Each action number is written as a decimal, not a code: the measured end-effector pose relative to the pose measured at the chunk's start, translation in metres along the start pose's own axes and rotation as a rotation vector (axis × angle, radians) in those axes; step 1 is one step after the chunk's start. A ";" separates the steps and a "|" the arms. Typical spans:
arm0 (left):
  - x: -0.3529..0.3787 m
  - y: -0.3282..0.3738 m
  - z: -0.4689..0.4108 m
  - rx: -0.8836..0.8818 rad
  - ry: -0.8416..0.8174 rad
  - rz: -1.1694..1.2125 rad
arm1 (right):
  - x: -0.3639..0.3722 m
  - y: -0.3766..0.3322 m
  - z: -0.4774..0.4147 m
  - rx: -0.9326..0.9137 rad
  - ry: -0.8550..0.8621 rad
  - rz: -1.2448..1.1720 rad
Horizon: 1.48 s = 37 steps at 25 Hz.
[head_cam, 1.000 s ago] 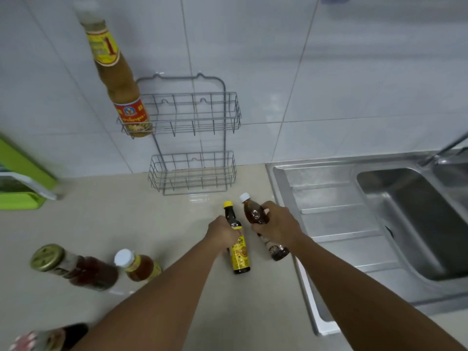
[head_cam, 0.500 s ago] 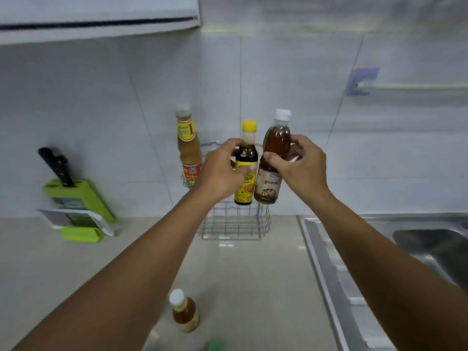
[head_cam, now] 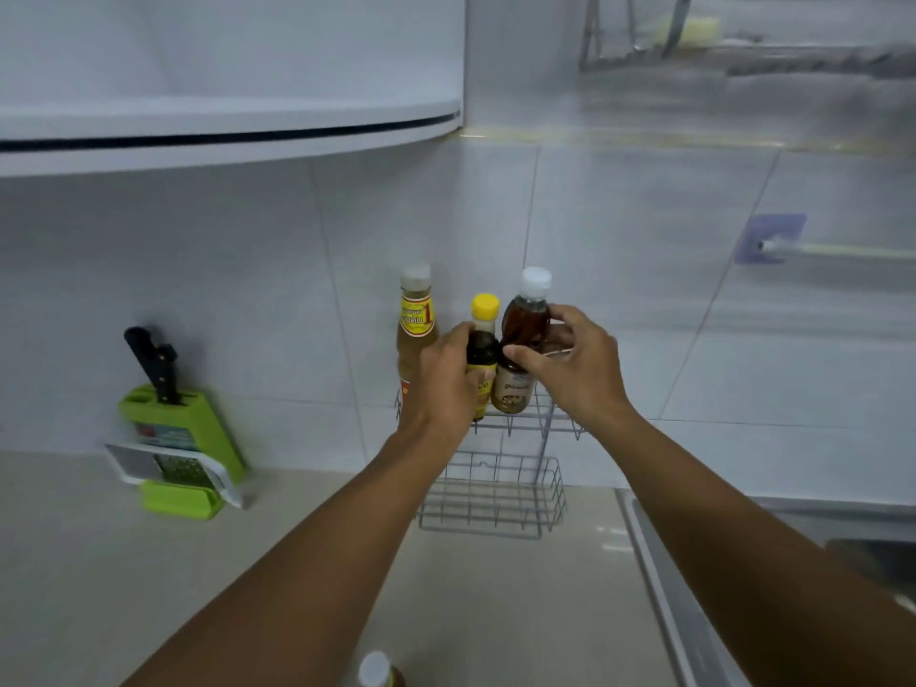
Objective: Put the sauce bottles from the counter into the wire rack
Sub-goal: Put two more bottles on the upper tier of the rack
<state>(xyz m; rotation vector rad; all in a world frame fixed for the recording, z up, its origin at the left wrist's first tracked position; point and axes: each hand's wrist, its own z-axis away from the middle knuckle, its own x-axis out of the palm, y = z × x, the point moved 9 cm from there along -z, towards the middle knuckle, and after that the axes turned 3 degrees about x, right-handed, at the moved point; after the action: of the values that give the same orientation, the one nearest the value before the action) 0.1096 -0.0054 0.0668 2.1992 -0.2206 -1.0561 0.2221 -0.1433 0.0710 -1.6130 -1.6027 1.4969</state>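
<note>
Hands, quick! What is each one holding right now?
Left hand: closed around the yellow-capped dark bottle, at the wire rack.
Right hand: closed around the white-capped brown bottle, right beside it.

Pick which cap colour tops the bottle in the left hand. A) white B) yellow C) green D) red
B: the left hand grips the dark bottle with the yellow cap; the white-capped bottle is in the right hand.
</note>
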 end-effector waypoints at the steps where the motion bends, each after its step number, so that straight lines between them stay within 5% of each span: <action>1: 0.003 -0.003 0.004 -0.012 -0.013 0.010 | 0.004 0.005 0.001 0.008 -0.015 0.004; 7: 0.003 -0.015 0.007 -0.085 -0.025 0.046 | 0.024 0.025 0.005 0.040 -0.103 0.019; 13: -0.034 -0.004 -0.006 -0.102 0.146 0.099 | 0.027 0.030 0.003 0.076 -0.154 0.032; 29: -0.045 -0.005 -0.011 -0.104 0.184 -0.055 | 0.039 0.029 0.007 0.112 -0.159 0.044; 37: -0.044 -0.007 -0.007 -0.125 0.174 0.047 | 0.040 0.023 0.012 0.103 -0.164 0.083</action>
<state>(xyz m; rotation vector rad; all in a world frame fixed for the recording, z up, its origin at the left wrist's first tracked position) 0.0848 0.0222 0.0931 2.1478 -0.1244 -0.8243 0.2125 -0.1176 0.0317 -1.5516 -1.5315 1.7655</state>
